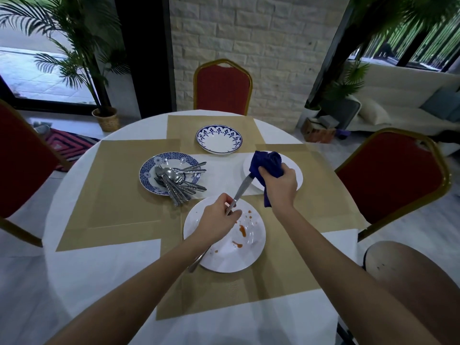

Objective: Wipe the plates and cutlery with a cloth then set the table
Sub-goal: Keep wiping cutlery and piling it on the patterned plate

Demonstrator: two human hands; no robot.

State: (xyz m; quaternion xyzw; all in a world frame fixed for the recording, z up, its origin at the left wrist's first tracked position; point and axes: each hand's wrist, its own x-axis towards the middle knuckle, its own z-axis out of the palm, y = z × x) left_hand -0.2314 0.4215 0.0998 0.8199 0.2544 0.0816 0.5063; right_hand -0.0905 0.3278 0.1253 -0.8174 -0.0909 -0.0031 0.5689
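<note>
The stained plate (239, 255) sat nearest you. Above it your left hand (219, 220) pinched a knife (240, 192) by the handle, while your right hand (280, 184), at one o'clock, clamped the blue cloth (267, 163) around its tip.

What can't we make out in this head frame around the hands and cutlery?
- Working end of the utensil in the left hand: wrapped in the blue cloth gripped by the right hand, so its type is unclear.
- Second utensil at the stained plate: mostly under the left forearm.
- Cutlery pile on the blue patterned plate: overlapping, count unclear.
- White plate: partly behind cloth and hand.
</note>
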